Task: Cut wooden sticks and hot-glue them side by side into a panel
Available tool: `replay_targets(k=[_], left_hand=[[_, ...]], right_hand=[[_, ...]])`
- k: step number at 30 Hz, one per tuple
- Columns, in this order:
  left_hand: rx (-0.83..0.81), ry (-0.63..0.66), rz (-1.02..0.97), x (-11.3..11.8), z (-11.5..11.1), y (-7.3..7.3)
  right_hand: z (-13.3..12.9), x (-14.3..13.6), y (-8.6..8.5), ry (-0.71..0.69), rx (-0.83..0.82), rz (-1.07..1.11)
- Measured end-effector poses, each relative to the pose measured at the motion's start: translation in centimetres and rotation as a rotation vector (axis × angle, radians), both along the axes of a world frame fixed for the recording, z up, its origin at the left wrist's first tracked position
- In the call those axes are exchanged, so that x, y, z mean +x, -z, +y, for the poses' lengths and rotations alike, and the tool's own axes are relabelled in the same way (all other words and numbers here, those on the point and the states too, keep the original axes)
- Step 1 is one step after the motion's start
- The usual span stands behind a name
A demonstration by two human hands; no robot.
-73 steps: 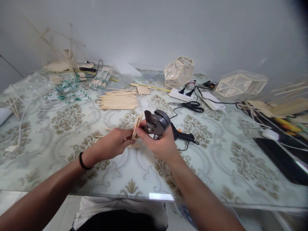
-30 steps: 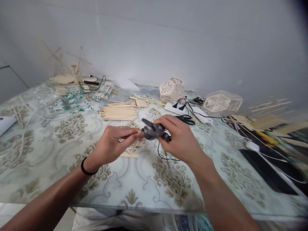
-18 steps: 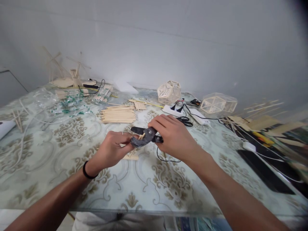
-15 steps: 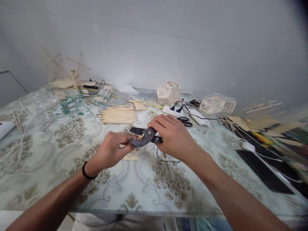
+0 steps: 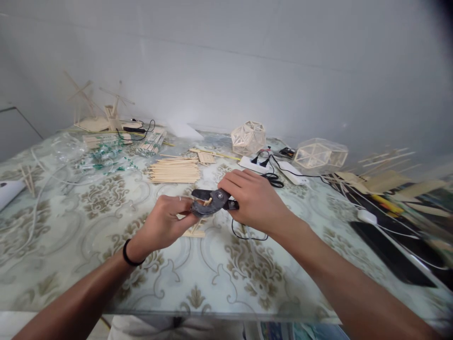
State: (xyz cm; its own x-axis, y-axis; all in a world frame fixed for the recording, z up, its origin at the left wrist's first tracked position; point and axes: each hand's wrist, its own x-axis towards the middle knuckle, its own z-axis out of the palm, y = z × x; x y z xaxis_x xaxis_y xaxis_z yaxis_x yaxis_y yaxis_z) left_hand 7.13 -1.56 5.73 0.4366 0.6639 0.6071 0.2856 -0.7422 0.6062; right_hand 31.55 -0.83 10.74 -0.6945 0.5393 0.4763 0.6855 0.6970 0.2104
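My right hand (image 5: 253, 200) is wrapped round the handles of dark pruning shears (image 5: 212, 202), whose jaws point left. Thin wooden sticks (image 5: 208, 201) show between the blades. My left hand (image 5: 171, 219) is pinched at the jaw tips on these sticks, most of whose length its fingers hide. Below the jaws, a few short wooden pieces (image 5: 195, 233) lie on the patterned tablecloth (image 5: 212, 283). Beyond my left hand lies a neat row of wooden sticks (image 5: 174, 170).
Stick-built polyhedron frames (image 5: 248, 137) stand at the back beside a white power strip (image 5: 254, 164) with black cables. Plastic-wrapped sticks (image 5: 152, 141) and crumpled wrappers (image 5: 106, 156) lie back left. A black slab (image 5: 391, 255) and white cables are at the right.
The sticks between the blades show a shorter, shifted end now. Both hands keep nearly the same place, and the view has shifted slightly.
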Motion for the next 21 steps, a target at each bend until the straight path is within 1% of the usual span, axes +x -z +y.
replay_targets(k=[8,12,16,21], left_hand=[[-0.008,-0.009,0.017,0.0,-0.1,-0.6],[-0.007,-0.009,0.014,0.0,-0.1,-0.5],[-0.013,-0.009,-0.002,0.0,0.0,-0.4],[-0.054,0.014,-0.019,0.2,-0.2,-0.8]], right_hand=[[1.0,0.4,0.1,-0.036,-0.021,-0.004],[1.2,0.6,0.2,-0.039,-0.054,0.052],[1.0,0.6,0.4,-0.015,-0.112,0.202],[0.5,0.4,-0.3,0.082,-0.201,0.525]])
